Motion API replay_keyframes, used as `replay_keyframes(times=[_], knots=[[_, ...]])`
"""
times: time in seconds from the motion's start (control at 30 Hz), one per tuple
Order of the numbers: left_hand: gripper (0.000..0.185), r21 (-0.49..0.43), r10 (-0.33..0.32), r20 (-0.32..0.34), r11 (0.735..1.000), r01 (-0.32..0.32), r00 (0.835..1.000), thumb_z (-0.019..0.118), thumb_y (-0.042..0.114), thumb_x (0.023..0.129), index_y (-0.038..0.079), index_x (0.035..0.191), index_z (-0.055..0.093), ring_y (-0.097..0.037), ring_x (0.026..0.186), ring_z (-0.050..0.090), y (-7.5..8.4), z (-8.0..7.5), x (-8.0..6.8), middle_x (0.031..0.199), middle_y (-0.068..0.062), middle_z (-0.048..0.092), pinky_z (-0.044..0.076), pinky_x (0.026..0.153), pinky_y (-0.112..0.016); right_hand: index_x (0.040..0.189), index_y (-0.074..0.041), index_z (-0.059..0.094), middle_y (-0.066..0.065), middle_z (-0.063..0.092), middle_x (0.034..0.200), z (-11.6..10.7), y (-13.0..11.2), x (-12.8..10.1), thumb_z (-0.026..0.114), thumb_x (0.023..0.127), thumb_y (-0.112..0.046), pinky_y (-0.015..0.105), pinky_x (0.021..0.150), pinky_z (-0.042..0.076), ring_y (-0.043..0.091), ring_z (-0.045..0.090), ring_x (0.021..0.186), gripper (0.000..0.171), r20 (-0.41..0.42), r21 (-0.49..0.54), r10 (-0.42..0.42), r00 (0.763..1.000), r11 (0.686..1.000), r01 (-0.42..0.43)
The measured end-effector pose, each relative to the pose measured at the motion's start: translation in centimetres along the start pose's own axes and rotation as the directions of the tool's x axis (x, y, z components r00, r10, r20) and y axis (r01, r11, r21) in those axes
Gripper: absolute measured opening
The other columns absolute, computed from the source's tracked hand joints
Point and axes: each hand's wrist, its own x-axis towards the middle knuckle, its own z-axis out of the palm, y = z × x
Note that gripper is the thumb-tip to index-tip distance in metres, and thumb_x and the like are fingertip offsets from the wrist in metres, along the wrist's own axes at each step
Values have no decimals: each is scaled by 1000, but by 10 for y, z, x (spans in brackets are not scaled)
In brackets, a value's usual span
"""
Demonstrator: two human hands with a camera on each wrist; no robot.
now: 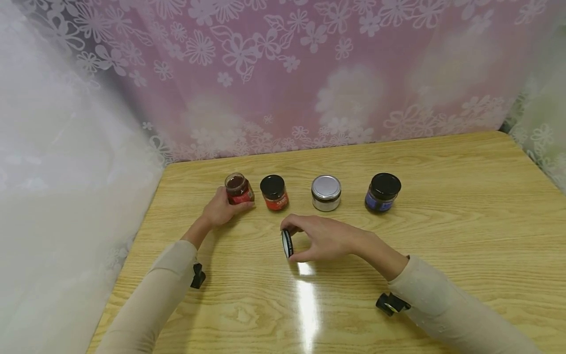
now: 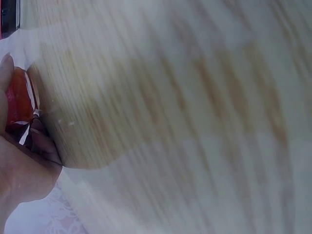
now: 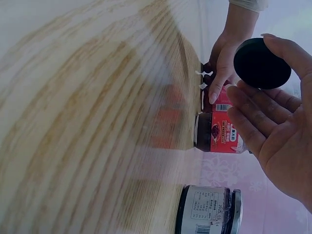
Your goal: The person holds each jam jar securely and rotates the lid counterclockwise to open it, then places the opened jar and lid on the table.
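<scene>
1 black lid [image 1: 287, 244] sits pinched on edge between the thumb and fingertips of the right hand [image 1: 325, 239], just above the table [image 1: 442, 236]. The left hand [image 1: 219, 210] curls round the open jar [image 1: 239, 189], which stands upright on the table. Beyond the right fingers stand 3 closed jars: red-labelled [image 1: 274, 193], silver-lidded [image 1: 326, 192], blue-labelled [image 1: 382, 192].

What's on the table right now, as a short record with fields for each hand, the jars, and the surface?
left hand: grips the open jar, leftmost in the row
right hand: pinches a black lid on edge, in front of the row
other jars: red-label jar with black lid; silver-lid jar; blue-label jar with black lid
surface: wooden table
backdrop: pink floral curtain
</scene>
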Motion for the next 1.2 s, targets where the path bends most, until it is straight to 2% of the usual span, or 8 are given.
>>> replay_keyframes(times=[0.23,0.63,0.83,1.03,1.13,1.2], knots=[[42,3,-5,-4,1000,5,1000,76,27,83,13,118,59,-19,102,59,0,0,0,108,-5,63,45,91,-42,131,-13,48,-10,54,122,2,1,3,73,84,-42,31,101,37,8,49,118,61,-7,-12,-9,1000,1000,9],[41,62,-18,-22,998,19,1000,75,32,84,14,117,60,-18,100,60,3,0,0,106,-4,64,46,89,-41,132,-13,49,-9,54,123,3,1,7,73,83,-43,31,100,38,10,49,118,62,-10,-32,-17,1000,999,17],[41,54,10,-38,999,-8,999,76,30,83,14,117,60,-17,100,60,0,0,-2,106,-3,64,46,89,-40,132,-13,49,-8,54,123,5,0,10,73,83,-42,31,100,38,9,49,117,62,-14,-41,-7,1000,999,6],[43,-14,70,-37,997,-71,997,79,19,81,12,119,60,-18,103,59,-5,1,-6,110,-4,64,45,90,-40,135,-16,46,-6,53,126,6,0,14,70,85,-44,29,99,38,9,49,117,63,-21,-48,9,1000,999,-10],[45,-45,102,-42,994,-103,994,79,14,80,10,120,60,-19,98,58,-8,2,-7,110,-5,64,46,85,-40,139,-17,43,-5,52,130,6,1,16,69,86,-45,28,99,38,10,49,119,65,-32,-44,18,999,999,-19],[43,-49,99,-49,994,-101,994,79,14,80,10,119,61,-20,87,56,-9,1,-8,104,-6,64,45,75,-39,141,-16,41,-3,50,133,5,1,18,68,87,-44,28,100,37,11,49,119,67,-44,-42,15,999,999,-17]])
